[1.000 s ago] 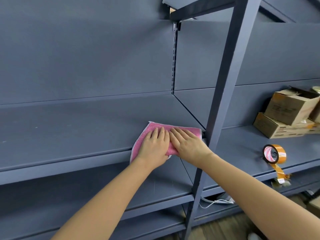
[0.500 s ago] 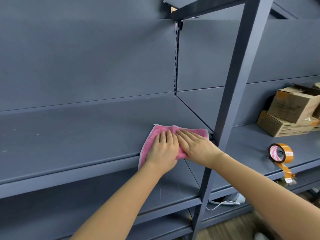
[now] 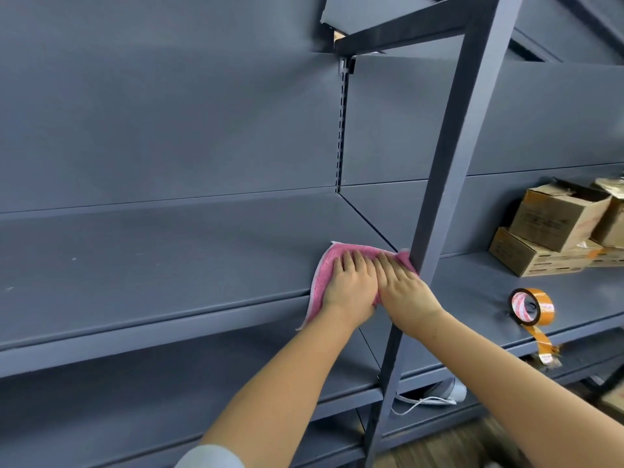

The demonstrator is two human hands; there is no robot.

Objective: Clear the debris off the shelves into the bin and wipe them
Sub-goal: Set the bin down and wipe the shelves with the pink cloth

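Note:
A pink cloth [image 3: 323,278] lies flat on the grey shelf [image 3: 169,261], at its right end beside the upright post [image 3: 449,163]. Both hands lie flat on it, side by side. My left hand [image 3: 351,285] presses the cloth's left half with straight fingers. My right hand [image 3: 401,287] presses the right half, reaching in front of the post. The cloth's lower left corner hangs over the shelf's front edge. A few pale specks dot the shelf far to the left.
On the shelf to the right lie a roll of orange tape [image 3: 531,307] with a loose tail, and stacked cardboard boxes [image 3: 553,228]. A white cable and plug [image 3: 435,396] sit on a lower shelf. Lower shelves run beneath my arms.
Both hands have slid the cloth to the right along the shelf, up to the post at its end. The cloth's right edge now bunches against the post.

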